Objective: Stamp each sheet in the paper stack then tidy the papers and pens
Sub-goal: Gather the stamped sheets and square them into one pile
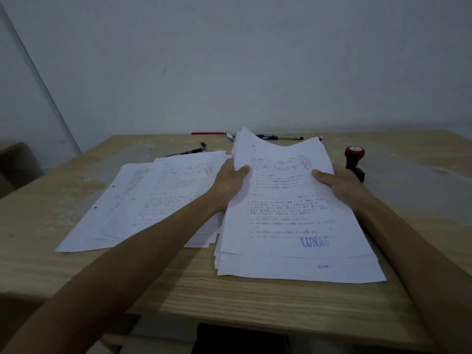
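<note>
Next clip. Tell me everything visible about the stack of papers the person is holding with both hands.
The held stack is white printed sheets, loosely fanned at the near edge. The top sheet carries lines of text, a boxed paragraph, a small drawing near its top right and a blue stamp reading LUNAS low down. The far end is lifted and bowed; the near end rests on the wooden table. The left hand and right hand grip its sides, thumbs on top.

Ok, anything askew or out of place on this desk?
Yes. The left pile is fanned out unevenly, its sheets askew. The stamped stack, held by the left hand and right hand, has uneven edges too. Pens lie scattered along the far edge. The stamp stands upright.
</note>
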